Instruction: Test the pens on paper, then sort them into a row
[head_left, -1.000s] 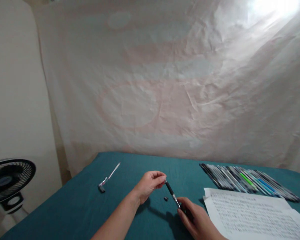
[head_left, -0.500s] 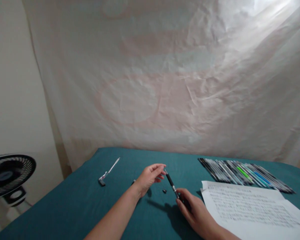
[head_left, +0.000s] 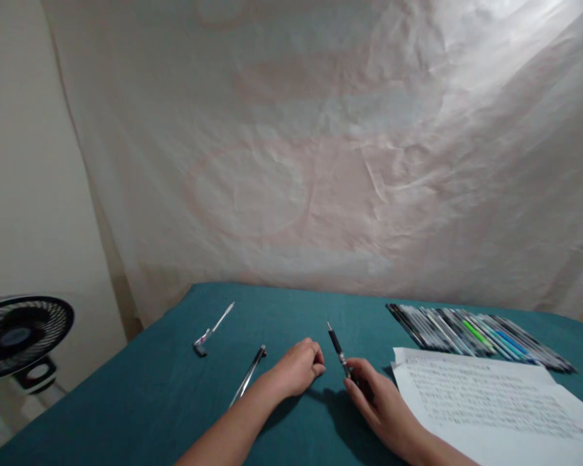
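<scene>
From my remote station I am watching the right hand (head_left: 381,404) holding a black-gripped pen (head_left: 336,343) between thumb and fingers at its lower end, the tip slanting up and away above the counter (head_left: 150,395). The left hand (head_left: 298,367) is resting low beside it, apart from the pen, its fingers curling under; I cannot tell whether they are closing on anything. I am judging the pen to be light and stiff, its dark grip probably giving more friction than the smooth barrel, which may be slipping or rolling under a loose pinch. The narrow tip is looking like the fragile part, so I am favouring a hold on the barrel below the shiny band or on the dark grip. Another pen (head_left: 247,375) is lying beside the left forearm, and written sheets (head_left: 480,395) are lying to the right.
</scene>
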Motion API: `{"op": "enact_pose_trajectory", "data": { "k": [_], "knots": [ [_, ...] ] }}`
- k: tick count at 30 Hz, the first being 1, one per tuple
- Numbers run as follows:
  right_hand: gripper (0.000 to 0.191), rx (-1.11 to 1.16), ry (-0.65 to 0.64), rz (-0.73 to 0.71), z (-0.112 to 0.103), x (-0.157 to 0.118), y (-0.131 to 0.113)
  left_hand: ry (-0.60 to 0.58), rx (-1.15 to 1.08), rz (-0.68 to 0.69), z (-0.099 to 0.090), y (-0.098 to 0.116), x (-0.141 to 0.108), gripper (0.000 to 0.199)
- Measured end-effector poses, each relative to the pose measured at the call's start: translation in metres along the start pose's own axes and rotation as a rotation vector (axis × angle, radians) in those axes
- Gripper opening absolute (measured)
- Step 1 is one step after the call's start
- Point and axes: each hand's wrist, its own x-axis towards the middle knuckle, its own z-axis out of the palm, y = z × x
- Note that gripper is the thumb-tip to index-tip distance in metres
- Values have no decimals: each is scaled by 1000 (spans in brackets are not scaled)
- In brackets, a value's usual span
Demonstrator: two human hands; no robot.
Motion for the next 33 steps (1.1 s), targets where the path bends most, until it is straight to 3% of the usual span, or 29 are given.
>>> {"op": "enact_pose_trajectory", "data": {
  "k": [4, 14, 23, 33],
  "knots": [
    [20, -32, 12, 31, -1, 0, 2, 27, -159, -32, -6, -8, 10, 14],
    [24, -56, 25, 25, -3, 2, 3, 121, -554, 1, -46, -9, 16, 25],
    [23, -45, -2, -3, -3, 2, 4, 2, -546, 10, -47, -6, 11, 25],
    [25, -50, -41, -1, -8, 2, -4, -28, -506, 7, -52, 1, 9, 24]
  ]
}}
